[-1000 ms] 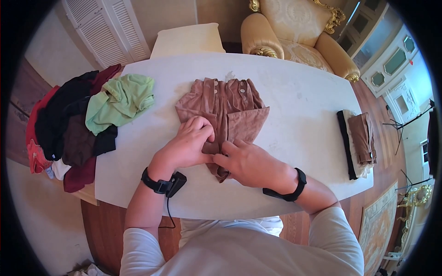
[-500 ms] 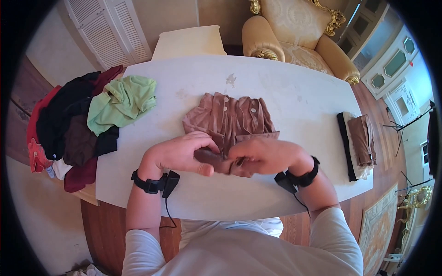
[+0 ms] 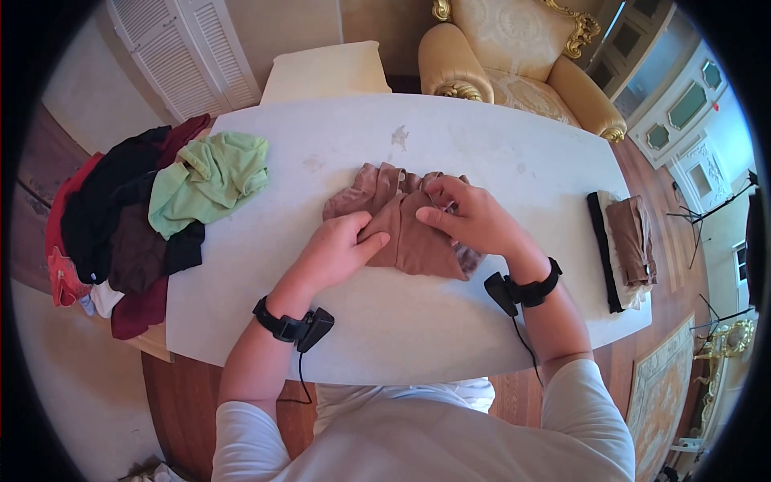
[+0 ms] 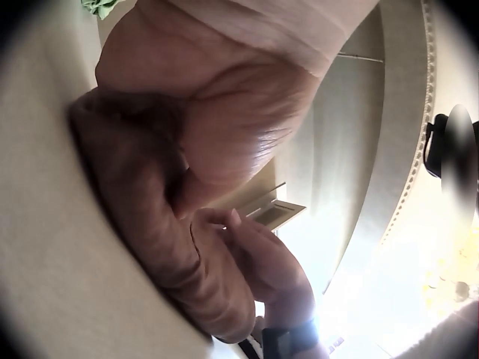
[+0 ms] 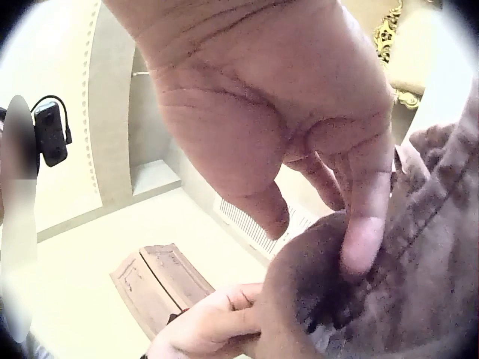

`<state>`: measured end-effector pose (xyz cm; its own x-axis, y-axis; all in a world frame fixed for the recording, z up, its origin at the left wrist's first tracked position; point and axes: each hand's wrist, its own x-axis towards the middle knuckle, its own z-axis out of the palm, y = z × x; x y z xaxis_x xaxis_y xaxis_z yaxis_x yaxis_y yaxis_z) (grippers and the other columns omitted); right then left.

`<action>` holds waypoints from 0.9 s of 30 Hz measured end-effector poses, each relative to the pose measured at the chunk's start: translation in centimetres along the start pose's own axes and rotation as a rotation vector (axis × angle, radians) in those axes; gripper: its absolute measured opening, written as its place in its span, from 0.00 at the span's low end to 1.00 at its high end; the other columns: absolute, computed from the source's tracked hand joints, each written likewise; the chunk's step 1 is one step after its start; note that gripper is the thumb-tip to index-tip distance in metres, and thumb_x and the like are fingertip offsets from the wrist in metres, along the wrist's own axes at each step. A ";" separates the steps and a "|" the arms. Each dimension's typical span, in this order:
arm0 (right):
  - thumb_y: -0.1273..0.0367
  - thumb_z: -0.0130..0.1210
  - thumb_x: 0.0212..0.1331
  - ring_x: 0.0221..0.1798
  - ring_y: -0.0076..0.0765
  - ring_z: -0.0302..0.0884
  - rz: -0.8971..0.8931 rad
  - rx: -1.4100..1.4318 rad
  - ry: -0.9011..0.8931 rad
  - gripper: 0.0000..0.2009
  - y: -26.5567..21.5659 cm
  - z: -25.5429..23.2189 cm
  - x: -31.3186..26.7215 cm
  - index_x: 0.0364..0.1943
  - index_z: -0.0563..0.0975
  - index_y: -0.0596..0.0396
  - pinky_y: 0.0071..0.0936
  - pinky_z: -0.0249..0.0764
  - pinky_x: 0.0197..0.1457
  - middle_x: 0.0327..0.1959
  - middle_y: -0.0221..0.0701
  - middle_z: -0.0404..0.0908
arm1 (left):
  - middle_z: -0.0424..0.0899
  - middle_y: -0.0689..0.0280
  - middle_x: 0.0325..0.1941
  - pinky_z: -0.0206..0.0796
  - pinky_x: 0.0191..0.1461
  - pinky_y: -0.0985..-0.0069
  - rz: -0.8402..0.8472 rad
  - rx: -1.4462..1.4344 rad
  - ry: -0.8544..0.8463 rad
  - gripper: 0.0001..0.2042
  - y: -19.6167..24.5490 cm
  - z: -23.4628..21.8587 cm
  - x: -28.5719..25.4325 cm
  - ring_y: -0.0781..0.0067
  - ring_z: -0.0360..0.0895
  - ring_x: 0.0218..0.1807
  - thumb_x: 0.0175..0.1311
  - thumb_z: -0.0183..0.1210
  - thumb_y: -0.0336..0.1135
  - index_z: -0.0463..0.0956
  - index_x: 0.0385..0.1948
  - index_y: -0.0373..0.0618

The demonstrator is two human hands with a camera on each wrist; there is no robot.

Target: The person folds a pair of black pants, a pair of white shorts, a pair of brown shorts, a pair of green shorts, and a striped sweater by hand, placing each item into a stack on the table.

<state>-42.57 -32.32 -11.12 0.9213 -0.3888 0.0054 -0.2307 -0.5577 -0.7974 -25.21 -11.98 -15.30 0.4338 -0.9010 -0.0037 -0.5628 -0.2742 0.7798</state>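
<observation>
Brown pants (image 3: 414, 245) lie bunched on the white table, their lower part folded up over the waist end. At the left edge of the folded part my left hand (image 3: 335, 251) pinches the cloth, its thumb on the near side; its other fingers are mostly hidden behind the fabric in the left wrist view. My right hand (image 3: 479, 221) is over the upper right of the pants. In the right wrist view a finger (image 5: 364, 247) of it reaches into the fold and touches the cloth, while the thumb stands apart from the fabric.
On the left of the table (image 3: 530, 337) is a heap of dark and red clothes (image 3: 112, 213) with a green garment (image 3: 210, 183) on top. Folded clothes (image 3: 626, 249) are stacked near the right edge. A chair (image 3: 325, 72) and an armchair (image 3: 514, 72) stand behind the table.
The lower end of the pants has been folded up toward the waist. The right hand has moved up and away from me; the left hand has moved right and now pinches the fold's left edge.
</observation>
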 end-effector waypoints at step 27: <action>0.73 0.62 0.56 0.52 0.49 0.81 -0.504 -0.517 0.014 0.12 0.7 3.0 -0.7 0.45 0.86 0.53 0.39 0.78 0.58 0.43 0.40 0.79 | 0.77 0.58 0.53 0.74 0.61 0.62 0.334 0.174 0.042 0.19 0.5 -0.1 -0.5 0.53 0.78 0.58 0.63 0.70 0.30 0.82 0.56 0.50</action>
<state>-42.48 -30.26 -13.45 0.9515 0.0001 0.3078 0.0997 -0.9462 -0.3079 -25.68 -11.63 -14.87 0.2331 -0.9367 0.2614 -0.7874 -0.0241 0.6160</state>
